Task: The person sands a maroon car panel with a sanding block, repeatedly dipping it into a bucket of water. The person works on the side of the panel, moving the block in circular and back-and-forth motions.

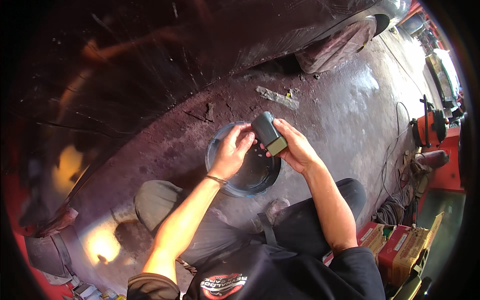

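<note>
One rectangular block (265,127), dark grey with an olive portion toward the near end, gripped along its right side by the bent fingers of the right hand (299,147). Close against its left edge, the half-curled fingers of the left hand (230,154); cannot tell from this angle whether touching or holding it. Right below the fingers, a round dark bucket (210,162) standing on the floor (345,125), with part of its far rim hidden by the hands. Beyond the fingers, well past the bucket's rim, a flat pale strip (275,96) lying on the floor. Ahead and to the left of the fingers, the long lower edge of a large dark vehicle panel (150,55), slanting away from near left to far right and cutting off room there. To the right of the fingers, the widest space for moving, reaching as far as a coiled cable (392,212) and red cardboard boxes (397,252). Nearer than the fingers, close around the bucket, bent legs (305,212) in dark trousers.
</note>
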`<state>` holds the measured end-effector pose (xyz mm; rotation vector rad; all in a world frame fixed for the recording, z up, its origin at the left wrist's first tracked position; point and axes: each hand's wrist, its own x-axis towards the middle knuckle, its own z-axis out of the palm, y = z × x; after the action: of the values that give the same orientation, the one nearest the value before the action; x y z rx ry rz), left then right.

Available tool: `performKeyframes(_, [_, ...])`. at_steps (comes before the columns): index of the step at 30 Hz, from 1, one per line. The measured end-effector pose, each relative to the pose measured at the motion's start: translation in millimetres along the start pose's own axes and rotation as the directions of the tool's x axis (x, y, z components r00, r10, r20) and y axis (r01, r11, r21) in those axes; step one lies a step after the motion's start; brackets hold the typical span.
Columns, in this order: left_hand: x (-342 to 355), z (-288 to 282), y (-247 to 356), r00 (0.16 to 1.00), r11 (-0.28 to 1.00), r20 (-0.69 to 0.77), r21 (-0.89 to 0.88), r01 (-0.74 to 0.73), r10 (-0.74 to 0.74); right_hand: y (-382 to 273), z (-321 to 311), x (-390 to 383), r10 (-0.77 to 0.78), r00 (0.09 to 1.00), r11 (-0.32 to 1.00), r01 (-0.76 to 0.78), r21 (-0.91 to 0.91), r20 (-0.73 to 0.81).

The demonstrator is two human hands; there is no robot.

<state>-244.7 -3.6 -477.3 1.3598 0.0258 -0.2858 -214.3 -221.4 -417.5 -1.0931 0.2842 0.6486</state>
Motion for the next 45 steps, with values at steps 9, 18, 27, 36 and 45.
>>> performKeyframes(9, [-19.8, 22.0, 6.1, 0.973, 0.939, 0.000, -0.259, 0.224, -0.232, 47.2, 2.4, -4.2, -0.491, 0.871, 0.555, 0.298, -0.777, -0.017])
performKeyframes(18, [-16.1, 16.2, -5.3, 0.979, 0.866, -0.025, -0.471, 0.168, -0.203, 47.0, 16.2, -14.5, -0.540, 0.811, 0.177, 0.372, -0.911, 0.226])
performKeyframes(27, [3.3, 6.5, -4.3, 0.989, 0.777, -0.082, -0.627, 0.045, -0.123, 25.3, 4.7, -11.2, -0.279, 0.959, 0.776, 0.261, -0.574, 0.060])
performKeyframes(36, [17.1, -17.2, -8.9, 0.990, 0.761, -0.109, -0.649, 0.001, -0.094, -10.5, -24.8, -19.4, -0.257, 0.962, 0.850, 0.180, -0.495, -0.091])
performKeyframes(45, [2.0, 10.0, 0.7, 0.995, 0.861, -0.040, -0.504, 0.058, -0.090, 32.5, 21.5, -14.8, -0.486, 0.873, 0.555, 0.331, -0.763, 0.025])
